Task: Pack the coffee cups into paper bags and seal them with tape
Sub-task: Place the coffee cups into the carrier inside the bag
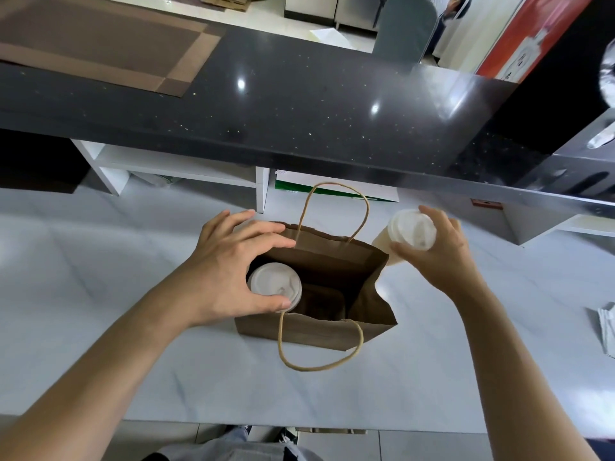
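while an open brown paper bag w/ twisted paper handles (332, 331) stands upright on the pale grey marble-look table (100, 277), roughly mid-table and nearer its far edge, both hands work at its mouth. left hand (229, 261) is over the bag's left end, fingers spread and curved, thumb and fingertips around the rim of a white-lidded paper coffee cup (275, 285); grip reads as a loose hold on the lid, not a tight clamp. that cup sits upright inside the bag, left compartment side. right part of the bag interior shows only a brown cardboard insert (322, 301). right hand (442, 254) grips a second cream paper cup w/ white lid (412, 229), fingers wrapped around its upper part; cup is outside the bag, just beside its far-right corner, tilted w/ lid toward the camera. near handle lies flopped fwd onto the table; far handle stands up. black speckled counter (299, 104) runs beyond the table's far edge. white folded paper (607, 331) lies at the table's right edge.
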Demonstrator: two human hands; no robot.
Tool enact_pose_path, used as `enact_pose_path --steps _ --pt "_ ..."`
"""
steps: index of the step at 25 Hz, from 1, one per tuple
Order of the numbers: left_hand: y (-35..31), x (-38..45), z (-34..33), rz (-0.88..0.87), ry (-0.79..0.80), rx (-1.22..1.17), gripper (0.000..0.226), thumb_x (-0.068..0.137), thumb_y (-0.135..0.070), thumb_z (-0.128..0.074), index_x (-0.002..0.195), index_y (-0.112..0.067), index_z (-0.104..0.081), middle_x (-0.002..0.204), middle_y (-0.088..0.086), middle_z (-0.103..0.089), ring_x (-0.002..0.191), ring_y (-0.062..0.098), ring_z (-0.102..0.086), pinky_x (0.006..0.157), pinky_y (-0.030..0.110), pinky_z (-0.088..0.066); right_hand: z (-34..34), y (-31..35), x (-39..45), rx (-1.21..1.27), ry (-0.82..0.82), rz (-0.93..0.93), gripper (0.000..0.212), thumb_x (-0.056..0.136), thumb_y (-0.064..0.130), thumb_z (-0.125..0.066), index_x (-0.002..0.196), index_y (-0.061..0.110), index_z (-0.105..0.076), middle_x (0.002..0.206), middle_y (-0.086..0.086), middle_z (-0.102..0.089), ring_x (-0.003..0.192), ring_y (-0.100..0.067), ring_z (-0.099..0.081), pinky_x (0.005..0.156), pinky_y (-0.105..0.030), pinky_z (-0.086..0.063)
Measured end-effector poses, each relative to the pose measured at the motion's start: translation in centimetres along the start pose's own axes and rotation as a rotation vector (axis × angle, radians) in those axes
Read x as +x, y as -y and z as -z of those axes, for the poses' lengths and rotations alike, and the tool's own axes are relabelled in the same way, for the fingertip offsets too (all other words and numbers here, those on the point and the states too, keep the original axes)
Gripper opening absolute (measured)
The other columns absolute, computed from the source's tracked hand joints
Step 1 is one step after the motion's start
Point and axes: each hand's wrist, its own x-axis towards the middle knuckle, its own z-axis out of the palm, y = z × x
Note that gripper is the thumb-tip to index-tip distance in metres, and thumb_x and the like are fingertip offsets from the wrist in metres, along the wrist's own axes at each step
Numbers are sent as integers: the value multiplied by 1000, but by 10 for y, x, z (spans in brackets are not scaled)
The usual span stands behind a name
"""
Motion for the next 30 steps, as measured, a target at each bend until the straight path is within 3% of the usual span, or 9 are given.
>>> enact_pose_path --steps 4,7,8,11,15,19,23,26,30 --pt "-2 1 2 18 41 5 91 61 -88 -54 143 -52 -41 158 -28 -25 152 6 -1 122 34 -3 31 16 -23 101 -94 105 81 78 45 -84 146 31 -42 141 -2 -44 117 -20 -48 90 -35 -52" --pt "-3 1 1 22 46 1 92 60 -89 -53 144 -53 -39 159 -29 -24 152 7 -1 123 36 -4 56 33 -42 267 -213 186 76 79 50 -81 144 31 -47 138 -2 -52 118 -22 -54 79 -10 -49" --pt "-3 1 0 23 44 -2 92 59 -89 -54 143 -54 -39 159 -29 -24 152 6 -1 123 36 -4 64 39 -49 351 -231 213 77 79 56 -80 144 31 -49 137 -4 -55 118 -23 -56 81 -11 -50" --pt "-2 1 -1 27 39 -24 92 58 -89 -55 142 -55 -38 157 -31 -24 152 6 -1 122 35 -7 82 54 -69 546 -219 307 87 72 73 -75 144 32 -49 135 -7 -58 121 -29 -58 90 -39 -56" --pt "-2 1 -2 17 32 -22 94 58 -88 -54 144 -52 -38 158 -28 -26 152 8 -3 123 38 -10 90 69 -87 583 -119 431 88 72 71 -76 143 26 -49 130 -10 -59 117 -29 -58 83 -39 -55" --pt "-2 -1 -3 8 13 -26 93 59 -86 -58 143 -52 -39 157 -29 -29 152 9 -6 122 39 -12 79 79 -94 486 54 519 79 77 49 -82 144 23 -49 134 -6 -56 124 -28 -56 95 -45 -53" --pt "-3 -3 -2 35 22 -82 99 55 -84 -65 145 -58 -32 148 -46 -19 151 1 2 120 30 -9 52 94 -98 193 202 572 80 76 30 -86 143 36 -43 137 10 -45 127 -14 -46 97 -26 -47" --pt "-7 -4 2 54 46 -102 102 60 -74 -80 147 -57 -29 143 -49 -15 143 -12 8 119 27 -7 32 103 -96 11 308 583 85 72 34 -86 141 45 -36 134 21 -37 119 -5 -39 89 -19 -46" --pt "-8 -4 2 57 60 -76 103 65 -72 -79 151 -54 -25 158 -35 -18 142 -12 11 121 30 -5 16 105 -89 -191 378 590 88 72 44 -86 141 47 -31 135 21 -38 120 -7 -36 92 -27 -48"
